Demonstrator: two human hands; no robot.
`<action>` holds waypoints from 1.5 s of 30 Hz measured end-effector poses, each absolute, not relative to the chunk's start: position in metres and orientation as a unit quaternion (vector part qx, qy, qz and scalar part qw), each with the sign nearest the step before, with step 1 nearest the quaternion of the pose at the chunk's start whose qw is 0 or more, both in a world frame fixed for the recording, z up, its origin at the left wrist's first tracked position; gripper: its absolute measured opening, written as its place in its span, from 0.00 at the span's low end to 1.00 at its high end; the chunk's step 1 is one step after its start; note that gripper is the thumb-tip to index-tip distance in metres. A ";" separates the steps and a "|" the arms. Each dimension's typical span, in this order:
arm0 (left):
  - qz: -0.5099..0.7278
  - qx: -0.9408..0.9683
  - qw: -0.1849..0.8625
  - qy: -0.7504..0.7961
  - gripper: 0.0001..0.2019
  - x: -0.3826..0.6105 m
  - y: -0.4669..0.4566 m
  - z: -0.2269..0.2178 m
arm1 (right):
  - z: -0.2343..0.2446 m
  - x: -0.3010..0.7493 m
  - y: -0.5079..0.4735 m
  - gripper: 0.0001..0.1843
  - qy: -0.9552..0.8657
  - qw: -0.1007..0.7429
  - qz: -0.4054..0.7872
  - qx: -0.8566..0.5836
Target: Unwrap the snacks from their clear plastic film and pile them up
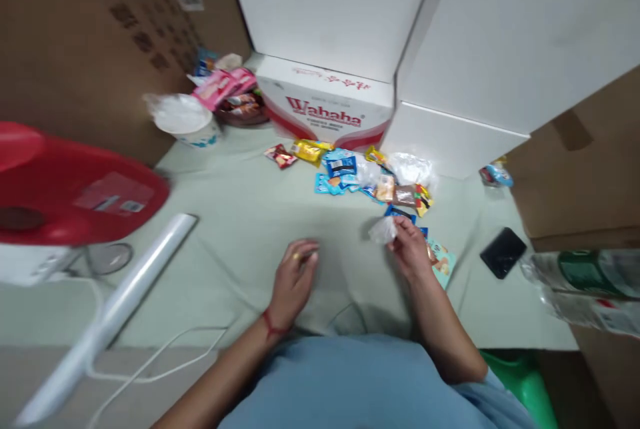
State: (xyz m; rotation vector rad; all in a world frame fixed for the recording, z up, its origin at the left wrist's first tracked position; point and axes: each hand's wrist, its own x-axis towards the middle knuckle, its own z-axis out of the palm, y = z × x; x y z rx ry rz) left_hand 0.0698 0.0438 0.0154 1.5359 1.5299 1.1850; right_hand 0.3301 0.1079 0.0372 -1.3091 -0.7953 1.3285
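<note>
My right hand (411, 246) is closed in a pinch on a crumpled whitish, see-through plastic wrapper (383, 231), held over the cloth-covered table (225, 216). My left hand (295, 276), with a ring and a red wrist cord, is left of it near the table's front. Its fingers are curled, the thumb close to the index finger; anything between them is too small to make out. Just beyond my right hand lies a pile of packaged snacks: blue packets (341, 167), a yellow packet (307, 150), a brown packet (405, 195) and clear crumpled plastic (413, 168). A pale green packet (443, 262) sits partly behind my right wrist.
A Wahaha carton (325, 106) stands behind the snacks. At the back left are a paper tub (187, 124) and a snack-filled bowl (245, 116). A red object (90, 182) and a white tube (150, 269) lie left; a phone (503, 252) and plastic bottles (590, 272) right.
</note>
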 end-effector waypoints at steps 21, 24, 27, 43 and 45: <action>0.180 0.632 0.078 0.750 0.44 -0.070 0.363 0.051 | 0.003 0.365 0.033 0.14 -0.453 0.420 0.388 -0.683; 0.181 0.624 0.079 0.756 0.38 -0.073 0.363 0.049 | 0.004 0.360 0.033 0.13 -0.476 0.411 0.402 -0.666; 0.222 0.586 0.063 0.777 0.31 -0.067 0.348 0.045 | 0.007 0.357 0.038 0.11 -0.511 0.412 0.392 -0.645; 0.394 0.671 0.000 0.628 0.09 0.008 0.143 0.020 | 0.010 0.343 0.053 0.07 -0.614 0.374 0.333 -0.610; 0.440 0.695 0.028 0.568 0.06 0.025 0.126 0.035 | 0.008 0.345 0.052 0.07 -0.617 0.374 0.320 -0.614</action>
